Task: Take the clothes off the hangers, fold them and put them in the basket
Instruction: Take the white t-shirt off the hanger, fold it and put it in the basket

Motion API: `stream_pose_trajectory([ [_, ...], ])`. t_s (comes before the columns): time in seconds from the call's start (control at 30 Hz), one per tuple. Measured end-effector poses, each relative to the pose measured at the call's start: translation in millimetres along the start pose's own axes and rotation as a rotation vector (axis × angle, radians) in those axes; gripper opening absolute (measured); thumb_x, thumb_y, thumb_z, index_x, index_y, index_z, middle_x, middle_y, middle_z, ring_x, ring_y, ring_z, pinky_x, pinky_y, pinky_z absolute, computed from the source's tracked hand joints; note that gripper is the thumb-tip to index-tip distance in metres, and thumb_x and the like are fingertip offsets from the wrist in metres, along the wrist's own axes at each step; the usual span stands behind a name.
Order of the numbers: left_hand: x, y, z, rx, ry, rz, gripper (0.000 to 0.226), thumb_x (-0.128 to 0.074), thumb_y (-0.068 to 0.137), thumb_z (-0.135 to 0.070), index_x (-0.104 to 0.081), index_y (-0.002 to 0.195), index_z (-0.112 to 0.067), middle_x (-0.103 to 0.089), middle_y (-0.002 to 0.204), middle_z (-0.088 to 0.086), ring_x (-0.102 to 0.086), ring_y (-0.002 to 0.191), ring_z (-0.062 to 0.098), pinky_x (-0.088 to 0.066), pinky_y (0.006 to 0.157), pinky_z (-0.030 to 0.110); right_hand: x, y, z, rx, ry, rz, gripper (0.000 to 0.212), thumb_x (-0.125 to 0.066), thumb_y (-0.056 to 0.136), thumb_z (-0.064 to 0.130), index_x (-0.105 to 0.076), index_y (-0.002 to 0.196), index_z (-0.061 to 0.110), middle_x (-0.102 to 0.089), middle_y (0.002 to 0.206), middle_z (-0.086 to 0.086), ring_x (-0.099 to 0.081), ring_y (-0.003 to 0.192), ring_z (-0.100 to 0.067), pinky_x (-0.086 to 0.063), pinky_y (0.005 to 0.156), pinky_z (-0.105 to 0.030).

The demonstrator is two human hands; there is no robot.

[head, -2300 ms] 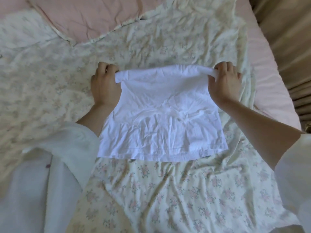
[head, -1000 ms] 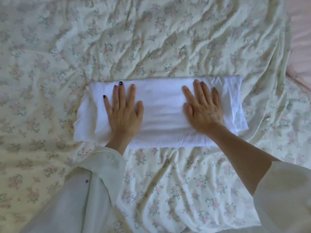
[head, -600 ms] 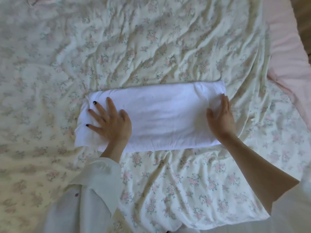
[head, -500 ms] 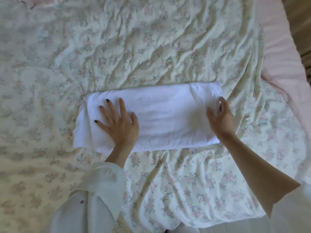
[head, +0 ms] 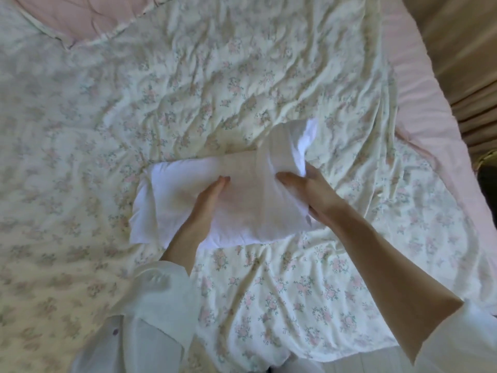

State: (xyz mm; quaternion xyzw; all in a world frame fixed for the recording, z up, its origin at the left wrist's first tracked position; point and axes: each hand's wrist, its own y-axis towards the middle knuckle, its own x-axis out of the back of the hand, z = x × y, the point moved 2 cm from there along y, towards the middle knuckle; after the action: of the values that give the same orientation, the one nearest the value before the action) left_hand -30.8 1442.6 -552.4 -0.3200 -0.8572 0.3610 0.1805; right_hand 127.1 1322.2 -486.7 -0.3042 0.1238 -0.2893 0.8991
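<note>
One camera sits on the person's head. It looks forward and down, close over the bed (head: 242, 76). There is no second view.

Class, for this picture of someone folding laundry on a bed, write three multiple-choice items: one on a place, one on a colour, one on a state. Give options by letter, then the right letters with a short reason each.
1. Where does the garment lie?
A. in a basket
B. on the flowered bedspread
C. on a hanger

2. What colour is the garment?
A. white
B. red
C. black

3. What is the right hand doing?
A. hanging idle beside the bed
B. gripping the garment's right end, which is raised and turned over toward the middle
C. holding a hanger

Answers:
1 B: the bedspread shows all round the garment.
2 A: the cloth is plain white.
3 B: its thumb and fingers close on the lifted end, while the left hand rests on the middle of the garment with straight fingers.
</note>
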Motion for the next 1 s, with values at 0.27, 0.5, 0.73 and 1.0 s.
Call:
stream_pose_trajectory([
  [0.27,103.0,-21.1,-7.0,0.007,-0.651,0.052,0.07,-0.028,0.089,-0.067,-0.06,0.124,-0.016,-0.059,0.129,0.012,-0.062,0.107,0.024,-0.049,0.087,0.041,-122.6,-1.5,6.0,-0.059,-0.178,0.429,0.039,-0.05,0.096,0.018,-0.047,0.135,0.02,-0.064,0.103,-0.002,-0.059,0.104,-0.013,-0.044,0.1,-0.034],
  [0.5,115.2,-4.8,5.5,0.049,0.028,-0.265,0.011,-0.069,0.084,-0.022,-0.058,0.084,-0.02,-0.059,0.083,-0.003,-0.056,0.075,0.011,-0.045,0.069,0.026,-89.9,27.2,-38.9,0.008,-0.43,-0.324,0.034,-0.045,0.094,0.015,-0.051,0.128,0.01,-0.057,0.118,-0.009,-0.055,0.095,-0.018,-0.044,0.073,-0.026],
  [0.73,141.4,10.1,22.4,0.14,0.183,-0.635,0.043,-0.06,0.085,-0.029,-0.052,0.12,-0.005,-0.056,0.118,0.01,-0.055,0.106,0.03,-0.047,0.092,0.042,-103.8,30.7,-64.1,-0.391,-0.182,-0.05,0.056,-0.065,0.085,0.036,-0.042,0.131,0.013,-0.058,0.12,-0.009,-0.06,0.103,-0.024,-0.054,0.083,-0.039],
  [1.0,147.4,9.2,6.1,0.019,0.472,-0.559,0.087,-0.07,0.079,-0.022,-0.016,0.147,-0.024,-0.019,0.153,0.008,-0.02,0.139,0.032,-0.025,0.11,0.053,-118.9,30.4,-57.8,-0.273,-0.196,-0.061,0.048,-0.063,0.079,0.005,-0.046,0.124,0.011,-0.06,0.111,-0.009,-0.059,0.101,-0.028,-0.054,0.082,-0.04],
])
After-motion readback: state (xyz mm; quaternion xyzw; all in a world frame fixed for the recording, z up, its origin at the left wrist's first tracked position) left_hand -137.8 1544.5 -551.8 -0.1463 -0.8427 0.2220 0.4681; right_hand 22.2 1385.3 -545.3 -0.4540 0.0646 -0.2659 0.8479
